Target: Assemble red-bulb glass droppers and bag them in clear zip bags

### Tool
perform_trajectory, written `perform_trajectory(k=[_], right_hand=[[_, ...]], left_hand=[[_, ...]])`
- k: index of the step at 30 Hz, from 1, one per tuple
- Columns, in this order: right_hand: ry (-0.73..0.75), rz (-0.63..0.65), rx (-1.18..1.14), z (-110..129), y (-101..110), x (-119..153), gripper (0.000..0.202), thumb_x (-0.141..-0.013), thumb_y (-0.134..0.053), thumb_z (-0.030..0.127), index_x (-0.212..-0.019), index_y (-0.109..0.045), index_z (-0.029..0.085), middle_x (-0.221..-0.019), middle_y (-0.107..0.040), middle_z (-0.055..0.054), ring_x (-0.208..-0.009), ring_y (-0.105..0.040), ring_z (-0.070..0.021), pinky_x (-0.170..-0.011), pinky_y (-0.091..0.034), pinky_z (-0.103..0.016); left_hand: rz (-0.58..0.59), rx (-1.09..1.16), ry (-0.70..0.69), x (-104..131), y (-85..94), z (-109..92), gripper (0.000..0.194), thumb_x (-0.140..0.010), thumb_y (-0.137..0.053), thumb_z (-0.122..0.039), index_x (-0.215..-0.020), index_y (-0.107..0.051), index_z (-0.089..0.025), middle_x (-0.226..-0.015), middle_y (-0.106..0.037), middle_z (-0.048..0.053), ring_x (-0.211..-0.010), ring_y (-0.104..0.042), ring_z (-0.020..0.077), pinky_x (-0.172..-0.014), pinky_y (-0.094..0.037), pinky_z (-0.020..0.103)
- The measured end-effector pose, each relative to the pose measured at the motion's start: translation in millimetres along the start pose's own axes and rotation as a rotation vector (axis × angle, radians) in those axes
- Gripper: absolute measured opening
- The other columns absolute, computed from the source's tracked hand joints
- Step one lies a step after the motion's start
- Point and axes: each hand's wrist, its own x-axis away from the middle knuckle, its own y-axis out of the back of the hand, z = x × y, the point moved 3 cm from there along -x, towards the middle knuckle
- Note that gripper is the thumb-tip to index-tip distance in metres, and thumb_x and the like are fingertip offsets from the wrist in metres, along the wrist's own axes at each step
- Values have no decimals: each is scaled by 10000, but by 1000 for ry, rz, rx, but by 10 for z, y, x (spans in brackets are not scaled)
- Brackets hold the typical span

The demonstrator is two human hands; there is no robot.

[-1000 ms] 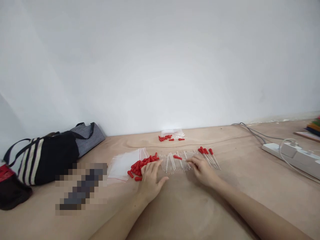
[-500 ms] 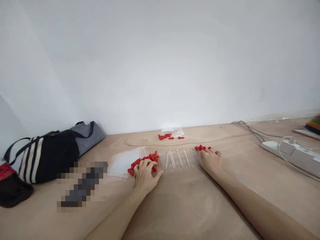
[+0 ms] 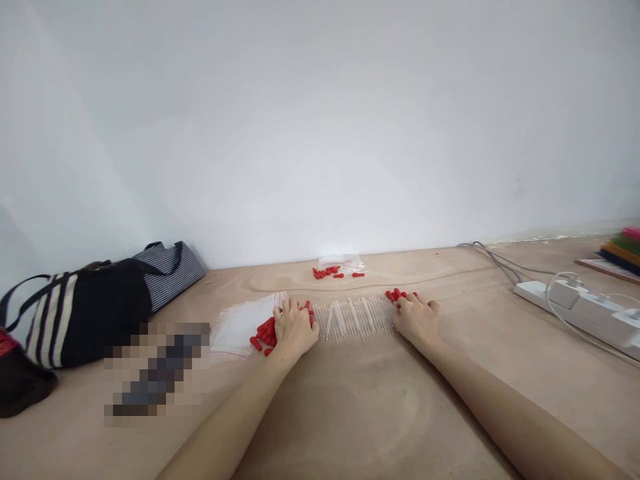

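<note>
My left hand (image 3: 295,329) is closed over the right side of a pile of red rubber dropper bulbs (image 3: 266,331). Its fingers curl down onto some of them, and the fingertips are partly hidden. Between my hands lies a row of thin clear dropper tubes (image 3: 353,318), side by side, with a few lying slanted on top. At the row's right end rests my right hand (image 3: 415,321), fingers bent and drawn together. A few red bulbs (image 3: 397,294) show just beyond these fingers; what is under them is hidden.
Clear zip bags (image 3: 240,327) lie left of the pile. Near the wall are another clear bag (image 3: 345,263) and several red bulbs (image 3: 325,272). A black bag (image 3: 105,307) sits at left, a power strip (image 3: 580,307) with cables at right. A pixelated dark object (image 3: 160,373) lies front left.
My left hand's spread fingers have drawn together and curled down into the red bulbs. My right hand stays by the tubes' right end. The view has shifted slightly.
</note>
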Motion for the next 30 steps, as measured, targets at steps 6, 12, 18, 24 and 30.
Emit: perform_trajectory(k=[6, 12, 18, 24, 30], right_hand=[[-73, 114, -24, 44, 43, -28, 306, -777, -375, 290, -727, -647, 159, -905, -622, -135, -937, -496, -278, -753, -260, -414], [-121, 189, -49, 34, -6, -71, 319, -776, -384, 331, -755, -645, 149, -870, -632, -134, -880, -533, -285, -765, -269, -432], [-93, 97, -104, 73, 32, -75, 288, -803, -365, 300, -741, -603, 150, -892, -618, -125, -932, -506, -284, -776, -258, -432], [287, -50, -463, 293, 107, 232, 185, -825, -363, 248, -716, -490, 171, -727, -603, -51, -708, -539, -178, -706, -321, -330], [620, 34, -658, 523, 174, 598, 203, -848, -320, 154, -919, -507, 188, -854, -613, -49, -766, -544, -155, -752, -327, -322]], left_hand=[[33, -23, 17, -95, 17, -61, 174, -640, -506, -239, -644, -631, -118, -858, -540, 154, -908, -424, 314, -744, -316, 424], [-110, 257, -163, 111, 200, -143, 91, -655, -468, -129, -668, -558, -141, -800, -545, 105, -847, -455, 250, -746, -374, 363], [59, 562, -323, 535, 102, -238, 119, -644, -448, -79, -684, -499, -178, -707, -540, 29, -704, -502, 182, -627, -412, 291], [139, 704, -241, 588, 15, -231, 181, -734, -478, -162, -894, -558, -186, -845, -571, 41, -799, -533, 184, -723, -420, 308], [142, 779, -206, 566, -9, -249, 114, -776, -482, -192, -745, -592, -185, -778, -570, 25, -772, -531, 173, -691, -414, 287]])
